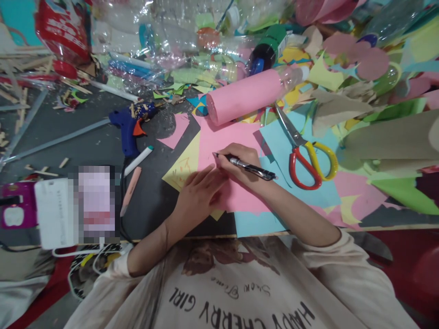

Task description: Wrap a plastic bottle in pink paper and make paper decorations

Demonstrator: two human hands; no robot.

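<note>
In my right hand (242,160) is a black pen (252,168), its tip at the surface of a pink paper sheet (236,194). My left hand (202,189) lies flat with fingers stretched over the pink sheet's left part and a yellow paper (181,169) bearing orange marks. Just beyond the sheet rests a plastic bottle wrapped in pink paper (245,96). Scissors with one red and one yellow handle (305,160) lie right of my right hand, on light-blue paper (325,192).
A blue glue gun (126,130), a white marker (139,161) and a peach-coloured stick (131,189) lie to the left. Near the front edge are a phone (96,201) and a white power bank (55,212). Plastic bottles, including one red-labelled (63,34), and paper scraps (373,61) crowd the back.
</note>
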